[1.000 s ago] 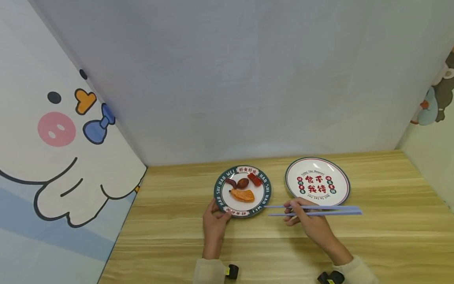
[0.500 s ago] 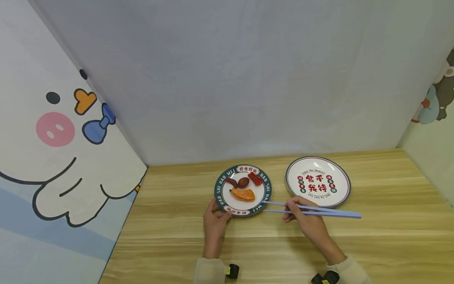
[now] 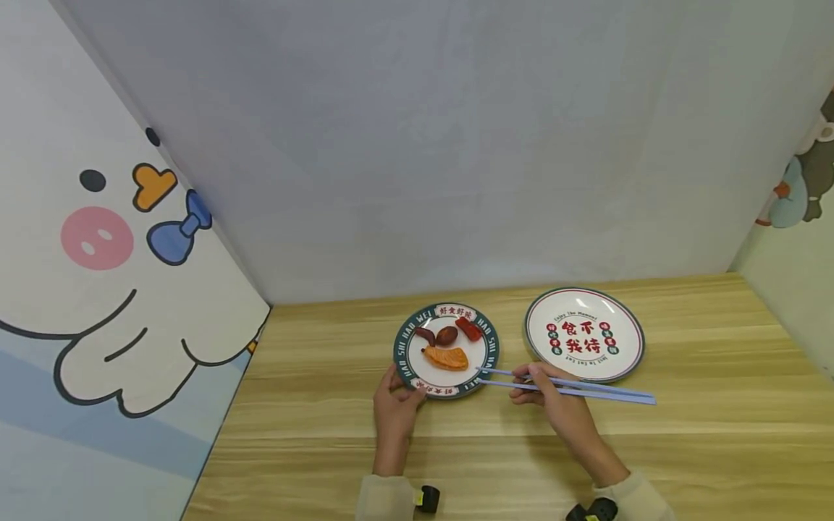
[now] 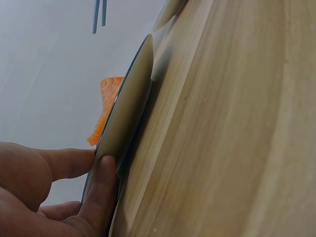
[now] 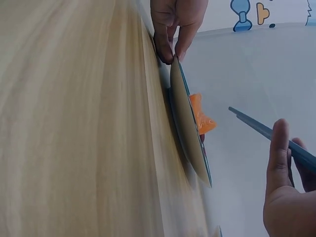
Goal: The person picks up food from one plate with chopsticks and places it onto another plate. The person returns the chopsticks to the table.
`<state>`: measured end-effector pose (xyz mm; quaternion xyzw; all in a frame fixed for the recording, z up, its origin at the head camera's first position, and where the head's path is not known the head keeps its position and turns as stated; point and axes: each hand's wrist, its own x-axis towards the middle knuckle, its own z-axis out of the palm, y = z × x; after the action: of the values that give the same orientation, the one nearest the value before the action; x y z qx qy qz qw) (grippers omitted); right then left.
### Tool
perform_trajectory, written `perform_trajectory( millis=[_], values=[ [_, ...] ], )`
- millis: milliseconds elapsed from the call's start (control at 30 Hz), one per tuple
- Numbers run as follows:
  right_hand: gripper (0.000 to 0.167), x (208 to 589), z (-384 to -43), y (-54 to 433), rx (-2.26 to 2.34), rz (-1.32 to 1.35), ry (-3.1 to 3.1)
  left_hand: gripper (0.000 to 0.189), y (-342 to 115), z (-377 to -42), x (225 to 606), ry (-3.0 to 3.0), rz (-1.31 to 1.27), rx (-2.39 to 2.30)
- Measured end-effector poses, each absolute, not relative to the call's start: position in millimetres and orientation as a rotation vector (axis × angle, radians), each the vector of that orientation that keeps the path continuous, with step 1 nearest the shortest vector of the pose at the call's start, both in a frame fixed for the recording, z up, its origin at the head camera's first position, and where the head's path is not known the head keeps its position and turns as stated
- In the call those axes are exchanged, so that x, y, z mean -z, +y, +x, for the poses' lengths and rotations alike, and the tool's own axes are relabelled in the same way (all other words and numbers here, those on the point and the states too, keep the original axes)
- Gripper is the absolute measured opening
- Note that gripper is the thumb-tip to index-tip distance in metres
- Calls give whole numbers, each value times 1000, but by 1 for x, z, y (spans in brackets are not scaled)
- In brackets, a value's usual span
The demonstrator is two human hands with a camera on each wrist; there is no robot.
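Little by little, moving thin pale-blue chopsticks, gripped in right hand, almost to orange food slice ahead; pinching round green-rimmed plate in left hand.

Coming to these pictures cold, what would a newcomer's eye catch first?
Probably the big cartoon bird on the left wall. Next, the orange salmon-like slice on the green-rimmed plate, whose near edge the left hand grips. Then the lilac chopsticks in the right hand, their tips apart from the food.
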<state>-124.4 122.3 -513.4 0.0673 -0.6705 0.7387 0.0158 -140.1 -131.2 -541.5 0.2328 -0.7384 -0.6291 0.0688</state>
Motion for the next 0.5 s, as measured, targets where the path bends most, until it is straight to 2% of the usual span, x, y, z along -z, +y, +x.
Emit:
perform_trajectory(
  millis=[133,500],
  values=[
    [44,516,-126,120,-2313,150,-2062,76,-132,-140,543,-2219,696,1886],
    [35,528,-135,106,-2426,24,-1873,77,-131,-140,541,-2205,694,1892]
  ],
)
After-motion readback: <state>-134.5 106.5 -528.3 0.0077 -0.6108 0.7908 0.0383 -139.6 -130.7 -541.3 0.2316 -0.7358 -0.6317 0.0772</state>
